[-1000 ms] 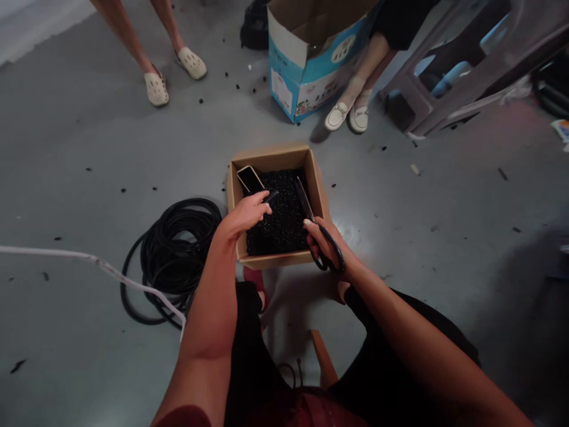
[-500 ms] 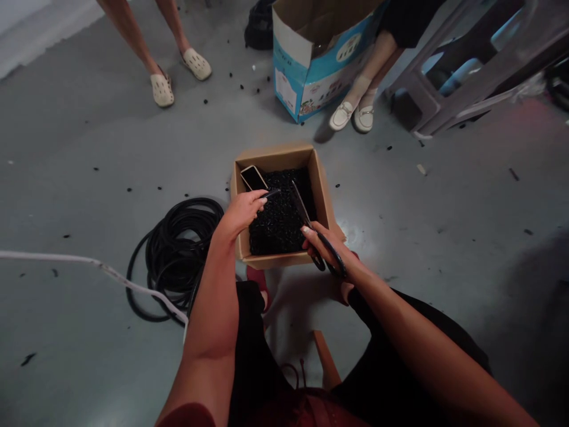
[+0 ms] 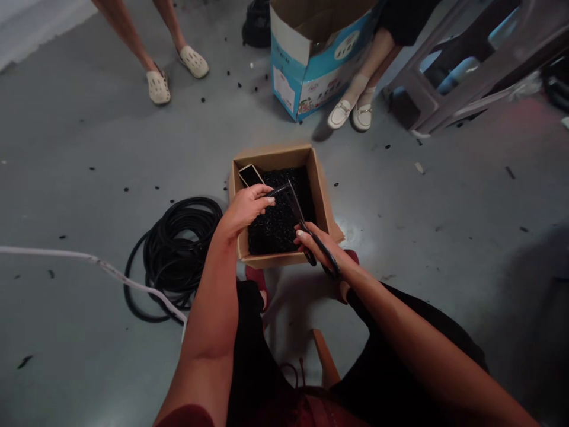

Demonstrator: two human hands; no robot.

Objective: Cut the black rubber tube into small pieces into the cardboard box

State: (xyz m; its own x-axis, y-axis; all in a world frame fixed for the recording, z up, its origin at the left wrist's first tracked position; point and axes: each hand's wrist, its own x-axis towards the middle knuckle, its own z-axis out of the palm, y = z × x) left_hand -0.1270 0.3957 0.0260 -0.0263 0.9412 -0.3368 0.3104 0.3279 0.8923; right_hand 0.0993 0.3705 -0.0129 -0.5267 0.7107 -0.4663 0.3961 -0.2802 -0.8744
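Observation:
My left hand (image 3: 245, 210) pinches a short length of black rubber cable (image 3: 278, 190) above a cardboard box (image 3: 271, 159). The far end of the cable reaches the blades of the black-handled scissors (image 3: 297, 206), which my right hand (image 3: 320, 248) grips by the handles. The box sits on the floor between my knees, filled with small black cut pieces (image 3: 276, 222). A smartphone (image 3: 251, 175) lies on top of them in the box's far left corner, just beyond my left fingers.
A coil of black cable (image 3: 175, 258) lies left of the box, with a white cord (image 3: 95, 262) beyond. Black bits dot the grey floor (image 3: 106, 148). Two people's feet (image 3: 159, 88) (image 3: 351, 115) stand ahead, near a blue-and-white carton (image 3: 320, 62) and a plastic stool (image 3: 466, 65).
The cable piece has swung rightward into the scissor blades. My right hand has shifted left toward it, and the scissors now stand more upright over the box.

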